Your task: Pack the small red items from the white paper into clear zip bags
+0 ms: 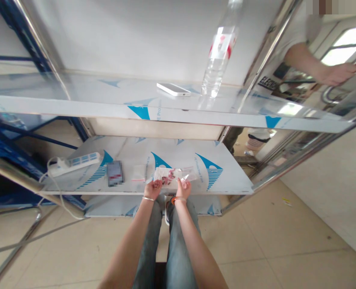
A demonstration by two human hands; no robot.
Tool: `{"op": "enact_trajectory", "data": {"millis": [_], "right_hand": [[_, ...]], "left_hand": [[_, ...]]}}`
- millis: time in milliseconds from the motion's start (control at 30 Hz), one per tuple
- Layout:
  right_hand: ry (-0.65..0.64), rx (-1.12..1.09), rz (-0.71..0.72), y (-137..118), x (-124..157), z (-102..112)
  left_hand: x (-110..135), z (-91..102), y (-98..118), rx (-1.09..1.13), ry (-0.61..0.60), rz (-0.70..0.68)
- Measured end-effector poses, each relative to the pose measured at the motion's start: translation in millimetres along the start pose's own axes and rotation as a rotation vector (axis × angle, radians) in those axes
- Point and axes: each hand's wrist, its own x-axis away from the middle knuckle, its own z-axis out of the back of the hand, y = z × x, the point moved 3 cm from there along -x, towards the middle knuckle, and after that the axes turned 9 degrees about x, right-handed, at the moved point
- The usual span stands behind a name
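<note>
A flat white piece with small red and pink bits on it (168, 176) lies over the front part of the lower shelf. A clear plastic bag (189, 173) extends from its right end; whether the white piece is inside the bag I cannot tell. My left hand (153, 189) is closed at the lower left edge of the white piece, fingers curled. My right hand (184, 188) pinches the near edge of the clear bag between thumb and fingers. Left of my hands, a small clear zip bag with a red line (138, 173) rests on the shelf.
The lower shelf (232, 176) also carries a blurred dark packet (115, 173) and a white power strip (84, 159). On the upper shelf (105, 105) are a white phone (173, 89) and a water bottle (217, 60). Another person's hand (337, 75) shows at right.
</note>
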Motion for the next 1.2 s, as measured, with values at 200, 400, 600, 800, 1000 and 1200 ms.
{"op": "enact_trajectory", "data": {"millis": [200,400,600,800,1000,1200], "right_hand": [[0.031,-0.014,-0.047,-3,6,-2],[0.008,0.055,-0.096,-9,9,-4],[0.001,0.052,-0.109,-6,9,-5],[0.015,0.053,-0.108,-1,9,-8],[-0.022,-0.056,-0.091,5,8,-11],[-0.073,-0.115,-0.079,3,8,-11]], "left_hand": [[-1,0.4,1,0.012,-0.020,0.035],[-4,2.6,4,-0.018,-0.008,0.049],[-7,6.2,10,-0.055,-0.013,0.032],[-6,6.7,13,-0.080,0.003,0.060],[0,3.2,14,-0.084,-0.060,0.075],[7,-1.8,11,-0.101,-0.161,0.079]]}}
